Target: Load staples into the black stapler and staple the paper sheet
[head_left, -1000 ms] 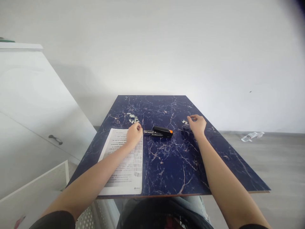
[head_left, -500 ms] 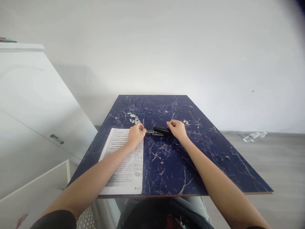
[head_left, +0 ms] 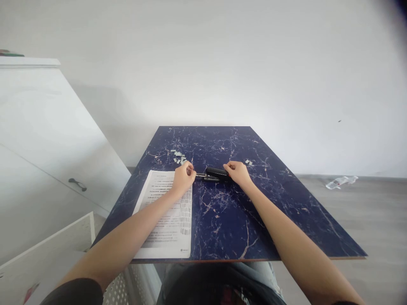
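A black stapler (head_left: 217,171) lies opened out across the middle of the table, its thin metal rail pointing left. My left hand (head_left: 184,178) is closed in a pinch at the rail's left end, over the top right corner of a printed booklet (head_left: 159,228). Whatever sits between those fingertips is too small to make out. My right hand (head_left: 238,173) has thumb and forefinger pressed together at the stapler's right end, which it partly covers. What that pinch holds is hidden. Small pale strips, seemingly staples (head_left: 178,156), lie scattered just beyond my left hand.
Two more pale strips (head_left: 249,162) rest beyond my right hand. The dark blue marbled table (head_left: 219,228) meets a white wall. At left stands a white cabinet (head_left: 47,127) with a dark handle. A crumpled clear wrapper (head_left: 341,182) lies on the floor at right.
The whole view has shifted very slightly. Both hands stay pinched at the two ends of the stapler, with only tiny finger movement.
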A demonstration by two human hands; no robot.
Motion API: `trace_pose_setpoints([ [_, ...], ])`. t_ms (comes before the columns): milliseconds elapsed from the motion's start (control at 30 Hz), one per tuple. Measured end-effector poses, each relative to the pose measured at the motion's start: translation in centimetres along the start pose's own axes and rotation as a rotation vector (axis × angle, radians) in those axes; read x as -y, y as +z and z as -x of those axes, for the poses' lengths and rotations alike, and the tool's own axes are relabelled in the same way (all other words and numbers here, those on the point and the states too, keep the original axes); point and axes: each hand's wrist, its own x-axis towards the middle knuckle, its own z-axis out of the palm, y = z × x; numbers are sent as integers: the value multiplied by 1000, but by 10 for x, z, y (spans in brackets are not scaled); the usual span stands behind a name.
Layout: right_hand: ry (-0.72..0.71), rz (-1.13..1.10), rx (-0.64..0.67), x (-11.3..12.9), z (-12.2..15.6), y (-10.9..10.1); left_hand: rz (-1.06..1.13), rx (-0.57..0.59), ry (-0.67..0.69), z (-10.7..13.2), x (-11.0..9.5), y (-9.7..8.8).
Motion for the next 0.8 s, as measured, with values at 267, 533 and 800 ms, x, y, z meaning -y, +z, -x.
trace_pose_setpoints([
  [267,86,-14,-49,-2,0,2,43,16,5,0,2,-1],
  [533,279,-273,-17,6,8,7,273,180,-11,3,-4,6],
  [800,267,-276,23,10,7,6,292,294,33,4,-10,0],
])
